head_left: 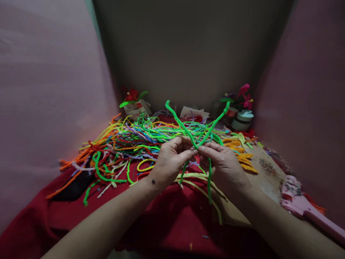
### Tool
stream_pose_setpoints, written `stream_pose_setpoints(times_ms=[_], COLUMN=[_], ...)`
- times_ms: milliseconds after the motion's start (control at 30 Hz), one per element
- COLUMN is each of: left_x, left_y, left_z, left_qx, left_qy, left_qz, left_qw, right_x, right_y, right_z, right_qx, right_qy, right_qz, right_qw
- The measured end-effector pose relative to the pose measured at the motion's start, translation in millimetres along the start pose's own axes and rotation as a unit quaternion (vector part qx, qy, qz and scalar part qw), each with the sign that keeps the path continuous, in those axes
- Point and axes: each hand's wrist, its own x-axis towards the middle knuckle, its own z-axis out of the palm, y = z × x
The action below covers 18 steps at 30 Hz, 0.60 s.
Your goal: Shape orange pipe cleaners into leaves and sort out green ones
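Note:
My left hand and my right hand meet above the red cloth, both pinched on green pipe cleaners. The green stems cross between my fingertips. Two ends rise in a V towards the back, and other ends hang down under my hands. A big tangled heap of coloured pipe cleaners lies just behind and to the left of my hands.
Orange pipe-cleaner pieces lie at the right. A pink tool rests at the right edge. At the back stand finished pipe-cleaner flowers, a second flower, and a white jar. Walls close in on three sides.

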Motion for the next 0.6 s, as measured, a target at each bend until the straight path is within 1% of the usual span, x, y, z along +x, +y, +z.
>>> stream_pose_setpoints(times_ms=[133,200,233,267,300,333,367,433,533,600], left_x=[-0.4,-1.2,-1.6,-2.0,-2.3,-2.5,-2.5,-2.1,-1.0,-0.2], left_y=[-5.3,-8.4,-9.5,-10.3,-10.9,-11.3,-11.6,-12.0,-12.4,-12.5], left_z=[-0.1,-0.9,-1.6,-2.3,-3.1,-3.9,-4.8,-6.5,-8.7,-9.8], left_qx=[0.042,0.092,0.132,0.181,0.234,0.289,0.34,0.435,0.551,0.603], left_qy=[0.013,0.018,0.021,0.026,0.028,0.029,0.026,0.012,-0.021,-0.034], left_qz=[0.035,0.082,0.116,0.158,0.205,0.252,0.297,0.371,0.438,0.462], left_qw=[0.998,0.992,0.984,0.97,0.95,0.923,0.892,0.82,0.71,0.649], right_x=[-1.2,-2.6,-3.4,-4.1,-4.6,-4.9,-4.9,-4.2,-1.8,-0.2], right_y=[0.3,0.0,-0.4,-0.8,-1.5,-2.3,-3.2,-5.4,-8.0,-8.8], right_z=[2.8,4.3,4.9,5.4,5.5,5.4,4.9,2.9,-1.5,-4.2], right_qx=[0.053,0.057,0.051,0.041,0.028,0.015,0.003,-0.016,-0.035,-0.041], right_qy=[-0.007,-0.003,-0.001,0.002,0.004,0.007,0.009,0.005,-0.015,-0.027], right_qz=[0.043,0.038,0.034,0.03,0.026,0.024,0.024,0.03,0.044,0.045], right_qw=[0.998,0.998,0.998,0.999,0.999,1.0,1.0,0.999,0.998,0.998])
